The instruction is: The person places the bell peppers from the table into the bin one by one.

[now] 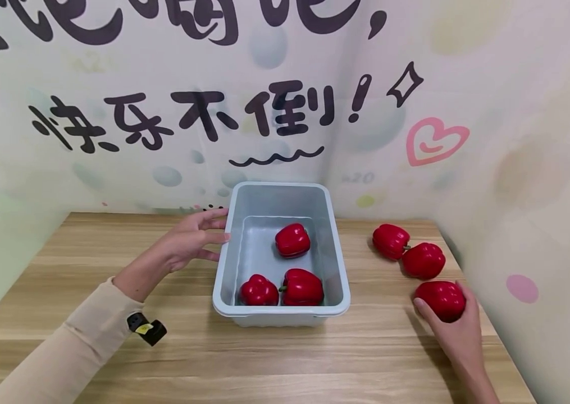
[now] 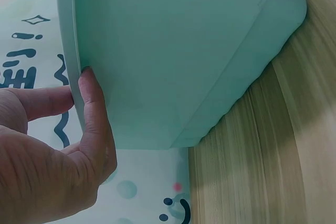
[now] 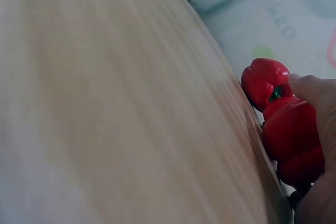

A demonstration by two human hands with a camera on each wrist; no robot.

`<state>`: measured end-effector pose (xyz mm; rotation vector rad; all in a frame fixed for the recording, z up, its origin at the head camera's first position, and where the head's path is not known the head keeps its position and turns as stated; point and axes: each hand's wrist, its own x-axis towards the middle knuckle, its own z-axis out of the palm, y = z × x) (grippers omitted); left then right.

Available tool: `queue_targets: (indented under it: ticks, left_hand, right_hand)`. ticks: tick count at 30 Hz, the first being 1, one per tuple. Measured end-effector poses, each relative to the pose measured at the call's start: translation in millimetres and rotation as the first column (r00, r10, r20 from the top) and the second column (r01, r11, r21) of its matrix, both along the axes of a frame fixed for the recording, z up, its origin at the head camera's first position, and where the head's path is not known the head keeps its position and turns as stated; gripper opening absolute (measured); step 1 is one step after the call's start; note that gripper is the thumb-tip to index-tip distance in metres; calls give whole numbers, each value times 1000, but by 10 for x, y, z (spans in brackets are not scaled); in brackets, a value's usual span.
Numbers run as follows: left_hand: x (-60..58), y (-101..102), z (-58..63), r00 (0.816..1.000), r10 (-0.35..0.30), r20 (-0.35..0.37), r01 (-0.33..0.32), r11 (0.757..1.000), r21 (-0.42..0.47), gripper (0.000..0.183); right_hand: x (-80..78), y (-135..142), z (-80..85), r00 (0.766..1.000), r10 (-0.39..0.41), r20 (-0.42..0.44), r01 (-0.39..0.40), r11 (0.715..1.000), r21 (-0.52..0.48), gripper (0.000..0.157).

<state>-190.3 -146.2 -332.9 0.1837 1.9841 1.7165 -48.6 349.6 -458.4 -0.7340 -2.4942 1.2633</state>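
My left hand (image 1: pixel 188 241) is at the left rim of a grey-blue plastic bin (image 1: pixel 285 310), pinching its lip between thumb and fingers in the left wrist view. Inside the bin lie three red bell peppers: one red bell pepper (image 1: pixel 292 240) toward the back, another (image 1: pixel 259 290) at the front left and a third (image 1: pixel 302 287) beside it. At the right, my right hand (image 1: pixel 459 331) grips a glossy red bell pepper (image 1: pixel 440 300), thumb on one side and fingers on the other. The palm hides part of this pepper (image 3: pixel 291 135) in the right wrist view.
Two more red bell peppers (image 1: pixel 391 241) (image 1: pixel 423 261) lie together just behind the right hand. The wood-grain table (image 1: pixel 173 359) meets a printed wall covering (image 1: pixel 365 140) at the back and right. A black wrist device (image 1: pixel 147 328) is on the left sleeve.
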Motion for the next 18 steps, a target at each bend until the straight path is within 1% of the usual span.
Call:
queue_targets:
  ticks: [3,8,13,18]
  left_hand:
    - [2,2,-5,1000,5,0,-5,1000,-2,72]
    - [5,9,-12,1000,6,-1,-6,1000,-4,72]
    - [9,6,-12,1000,10,3,-10,1000,0,72]
    - [6,5,-10,1000,10,3,-10,1000,6,72]
  right_hand:
    - [-49,-23,-18,999,-29,-21,28,998,-59,100]
    - [-113,-50,-46,997,-69,-47,64,994,-88,100]
    - [-154,-67,-76,993,-82,-88,73,993,-92,92]
    - [-171,-73,-80,990,-86,-113,78,994,-74,84]
